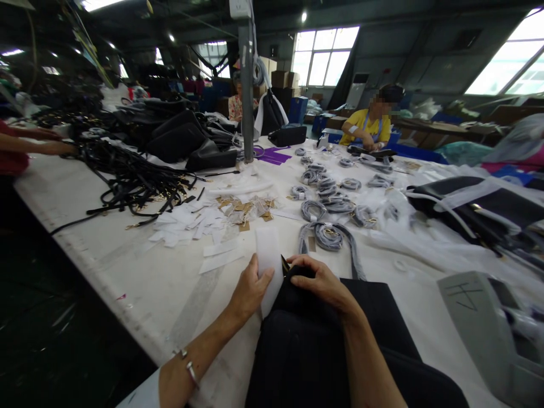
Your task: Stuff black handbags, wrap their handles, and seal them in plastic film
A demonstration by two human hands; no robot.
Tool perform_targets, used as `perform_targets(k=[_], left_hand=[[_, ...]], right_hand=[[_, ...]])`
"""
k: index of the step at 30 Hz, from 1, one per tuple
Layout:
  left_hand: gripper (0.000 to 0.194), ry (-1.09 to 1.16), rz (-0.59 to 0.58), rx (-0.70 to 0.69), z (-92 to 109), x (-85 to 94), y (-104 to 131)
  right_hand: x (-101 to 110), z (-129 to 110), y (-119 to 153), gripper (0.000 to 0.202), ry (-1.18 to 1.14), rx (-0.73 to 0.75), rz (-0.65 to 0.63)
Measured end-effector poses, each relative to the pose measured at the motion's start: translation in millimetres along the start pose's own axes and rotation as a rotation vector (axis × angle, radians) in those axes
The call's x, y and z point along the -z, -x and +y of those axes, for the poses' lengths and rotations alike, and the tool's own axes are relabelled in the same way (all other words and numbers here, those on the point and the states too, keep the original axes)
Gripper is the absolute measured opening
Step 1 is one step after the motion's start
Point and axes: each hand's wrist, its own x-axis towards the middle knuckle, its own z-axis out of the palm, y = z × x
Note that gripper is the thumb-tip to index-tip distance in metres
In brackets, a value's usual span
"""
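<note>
My left hand [250,283] is closed on a white foam strip [267,249], thumb on its face and fingers behind it. The strip stands upright beside the edge of a black bag [301,351] lying in front of me. With its fingers pinched, my right hand [318,280] grips the bag's top edge, where a small gold-coloured metal part [285,265] shows. Another flat black piece [378,311] lies under my right forearm. Just beyond my hands is a wrapped grey coiled strap [328,237].
Black straps [127,170] with gold hooks heap at the left, near white paper slips [187,224]. Several coiled straps lie ahead. A grey tape dispenser [476,323] stands at the right. A metal post [247,90] rises from the table. A person in yellow [368,127] works across it.
</note>
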Motion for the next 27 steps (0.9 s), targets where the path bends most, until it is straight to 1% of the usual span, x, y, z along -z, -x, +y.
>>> perform_targets(k=[2,4,7,9,12,17,22,27], left_hand=[[0.04,0.021,-0.051,-0.021,2.4,0.3,-0.7],[0.042,0.031,-0.091,-0.027,3.1,0.1,-2.6],[0.041,-0.026,-0.108,-0.008,5.1,-0.5,-5.0],[0.04,-0.057,-0.08,0.007,7.1,-0.9,-4.7],[0.042,-0.048,-0.029,0.027,8.6,-1.1,-1.3],[0.046,-0.028,0.008,0.042,5.3,0.2,5.5],[0.049,0.025,0.068,0.082,-2.5,-0.6,5.5],[0.045,0.131,0.062,0.053,-11.6,-0.2,7.6]], right_hand=[[0.8,2.4,-0.6,0.018,0.002,0.046,0.021],[1.1,4.9,-0.8,0.02,-0.027,0.06,0.035],[0.7,7.9,0.1,0.024,-0.112,0.047,0.055],[0.4,9.0,0.8,0.025,-0.168,0.023,0.062],[0.5,9.3,1.3,0.024,-0.206,-0.01,0.056],[2.2,8.1,1.0,0.022,-0.141,-0.019,0.046],[6.0,5.0,2.2,0.021,-0.105,0.052,0.031],[12.3,5.5,2.4,0.02,-0.079,0.136,-0.027]])
